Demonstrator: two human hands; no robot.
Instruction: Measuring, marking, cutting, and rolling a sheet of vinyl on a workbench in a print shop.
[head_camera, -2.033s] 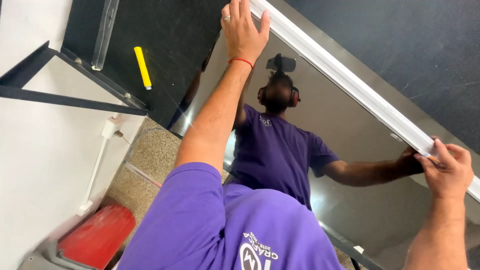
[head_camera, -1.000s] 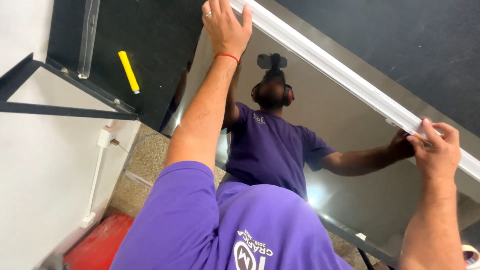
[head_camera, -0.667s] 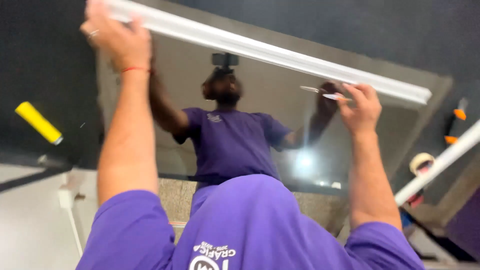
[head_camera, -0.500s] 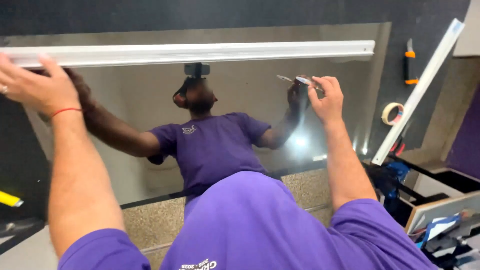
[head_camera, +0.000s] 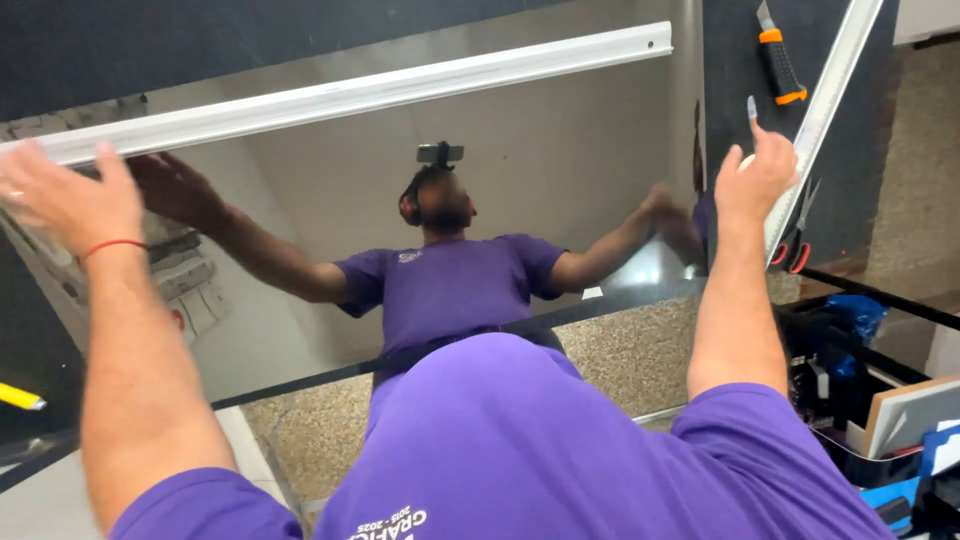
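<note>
A large mirror (head_camera: 570, 150) lies flat on a dark table and reflects me in a purple shirt. A long white metal rail (head_camera: 400, 88) lies along the mirror's far edge. My left hand (head_camera: 65, 195), with a red band at the wrist, rests with spread fingers on the rail's left end. My right hand (head_camera: 757, 180) is raised just past the mirror's right edge. It is closed on a small thin grey tool (head_camera: 751, 106) that sticks up from the fingers.
On the dark tabletop at the right lie an orange-handled utility knife (head_camera: 780, 62), a long white strip (head_camera: 832, 105) and red-handled scissors (head_camera: 796, 250). Boxes and boards (head_camera: 905, 420) stand at the lower right. A yellow tool (head_camera: 20, 397) shows at the left edge.
The view has swung to face the mirror squarely. My right hand has left the rail and moved right past the mirror's edge. My left hand has stayed at the rail's left end.
</note>
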